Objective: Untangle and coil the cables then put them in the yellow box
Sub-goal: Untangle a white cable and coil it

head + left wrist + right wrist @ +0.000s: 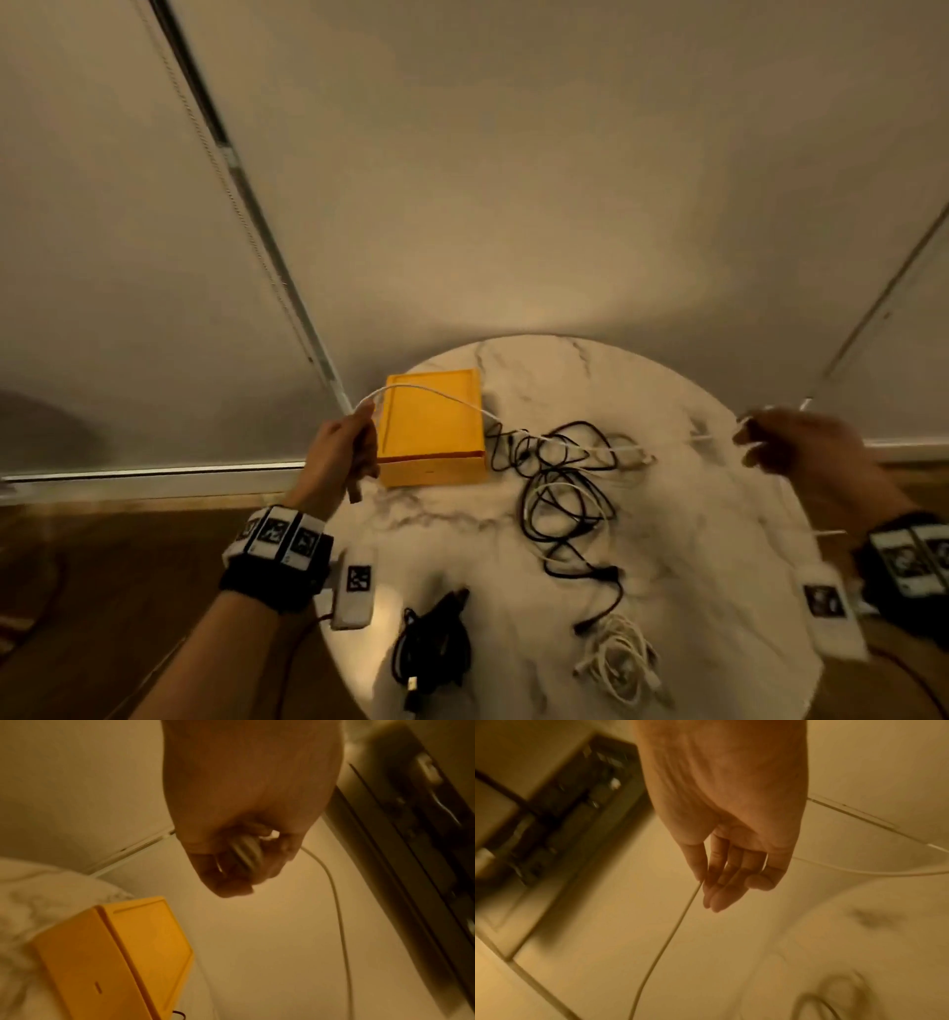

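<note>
Two coiled bundles (619, 660) lie at lower centre. The left hand (341, 452) clutches white cable (436, 393) loops; the right hand (793, 444), fingers loose, guides it. The tangle (560, 493) remains beside the yellow box (431, 465), which looks empty.

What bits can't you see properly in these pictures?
- Left wrist view: the white cable bunches inside the left hand; curled fingers hide how many loops.
- Right wrist view: motion blur smears the table.
- Head view: the yellow box interior is hidden by its lid.
</note>
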The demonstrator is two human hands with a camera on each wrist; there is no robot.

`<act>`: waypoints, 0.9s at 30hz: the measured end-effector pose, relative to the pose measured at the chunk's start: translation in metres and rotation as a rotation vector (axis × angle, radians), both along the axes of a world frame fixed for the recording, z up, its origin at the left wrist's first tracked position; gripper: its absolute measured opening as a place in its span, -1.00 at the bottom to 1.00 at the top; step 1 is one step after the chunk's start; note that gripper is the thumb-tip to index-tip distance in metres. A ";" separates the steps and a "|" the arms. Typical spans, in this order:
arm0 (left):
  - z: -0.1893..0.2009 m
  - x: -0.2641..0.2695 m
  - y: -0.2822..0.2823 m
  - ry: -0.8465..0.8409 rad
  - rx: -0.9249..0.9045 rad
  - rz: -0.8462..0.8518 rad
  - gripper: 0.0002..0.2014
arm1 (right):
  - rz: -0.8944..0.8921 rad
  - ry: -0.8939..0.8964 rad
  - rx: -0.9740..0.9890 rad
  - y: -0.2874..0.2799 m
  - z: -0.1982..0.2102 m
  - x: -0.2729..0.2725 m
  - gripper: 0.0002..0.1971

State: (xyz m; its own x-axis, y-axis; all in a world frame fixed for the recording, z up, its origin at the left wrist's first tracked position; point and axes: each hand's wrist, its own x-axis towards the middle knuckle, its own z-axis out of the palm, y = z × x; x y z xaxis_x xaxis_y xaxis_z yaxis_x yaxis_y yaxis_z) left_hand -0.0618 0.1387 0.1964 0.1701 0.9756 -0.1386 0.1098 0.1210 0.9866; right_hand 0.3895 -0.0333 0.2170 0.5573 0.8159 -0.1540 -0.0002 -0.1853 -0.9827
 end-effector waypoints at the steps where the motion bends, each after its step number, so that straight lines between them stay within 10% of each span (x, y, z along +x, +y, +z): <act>1: 0.000 -0.005 -0.007 -0.028 -0.035 0.025 -0.52 | 0.048 -0.010 -0.097 0.005 -0.020 -0.016 -0.78; 7: -0.004 0.006 -0.058 -0.124 -0.163 -0.124 -0.65 | 0.621 -0.433 -0.550 0.036 -0.059 -0.103 -0.62; 11: -0.010 0.038 -0.088 -0.199 -0.195 -0.215 -0.60 | 0.619 -0.683 -0.163 0.041 -0.020 -0.157 -0.80; 14: -0.008 0.076 -0.101 -0.181 -0.237 -0.251 -0.59 | 0.727 -0.724 0.029 0.034 0.007 -0.194 -0.55; 18: -0.003 0.101 -0.111 -0.286 -0.248 -0.256 -0.64 | 0.865 -0.521 0.021 0.026 0.010 -0.187 -0.89; 27: -0.013 0.102 -0.164 -0.382 -0.363 -0.614 -0.61 | 0.586 -0.127 0.190 0.017 0.014 -0.153 -0.90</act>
